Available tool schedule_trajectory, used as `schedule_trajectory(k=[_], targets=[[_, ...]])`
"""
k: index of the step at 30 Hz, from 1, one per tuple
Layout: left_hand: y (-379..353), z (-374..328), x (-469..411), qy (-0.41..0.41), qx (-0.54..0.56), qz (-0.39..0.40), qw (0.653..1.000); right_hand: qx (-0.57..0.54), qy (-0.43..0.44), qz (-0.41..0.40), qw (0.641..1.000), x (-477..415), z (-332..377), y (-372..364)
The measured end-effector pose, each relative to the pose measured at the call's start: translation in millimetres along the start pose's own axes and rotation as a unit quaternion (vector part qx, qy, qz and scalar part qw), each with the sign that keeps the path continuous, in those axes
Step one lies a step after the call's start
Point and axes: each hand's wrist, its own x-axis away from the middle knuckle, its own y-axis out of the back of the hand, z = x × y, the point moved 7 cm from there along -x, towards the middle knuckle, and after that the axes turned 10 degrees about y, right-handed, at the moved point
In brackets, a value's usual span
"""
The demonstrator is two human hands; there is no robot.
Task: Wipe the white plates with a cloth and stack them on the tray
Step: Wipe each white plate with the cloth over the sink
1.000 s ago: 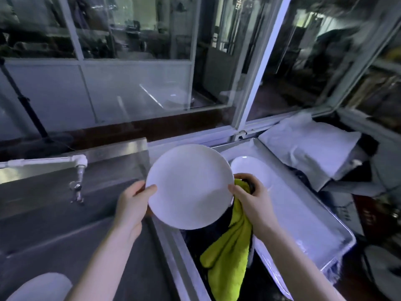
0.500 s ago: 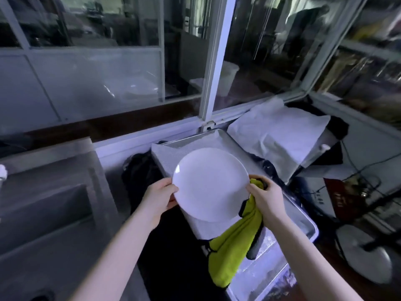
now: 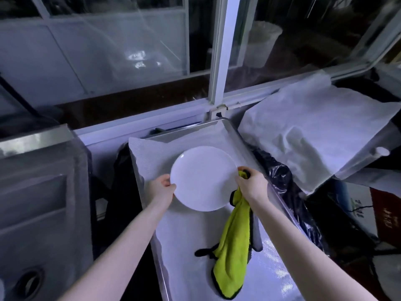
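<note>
I hold a round white plate between both hands, over the far half of the metal tray. My left hand grips its left rim. My right hand grips the right rim together with a yellow-green cloth, which hangs down from that hand over the tray. The tray is lined with a white sheet. The earlier-seen plate on the tray is hidden under the held one.
A steel sink lies to the left, with a dark gap between it and the tray. White cloth covers a surface to the right. A window frame runs along the back. Black plastic borders the tray's right side.
Both hands carried the plate rightwards from over the sink edge to above the tray and lowered it. My view turned right, so the tap left the picture.
</note>
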Motion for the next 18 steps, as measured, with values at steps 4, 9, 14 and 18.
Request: schedule_trajectory(k=[4,9,14,18], targets=[[-6,3,-15,-0.006,-0.023,-0.033,0.999,0.019,-0.008,0.031,0.999,-23,-14,-20],[-13,6,-26,-0.020,-0.054,-0.054,0.997,0.033,-0.011,0.035,0.999,-34,-23,-31],[-18,3,-28,-0.048,-0.121,-0.077,0.989,0.042,-0.012,0.013,0.999,-38,-25,-27],[-17,-1,-24,-0.078,-0.174,-0.116,0.975,0.052,0.000,0.017,0.998,-35,-25,-26]])
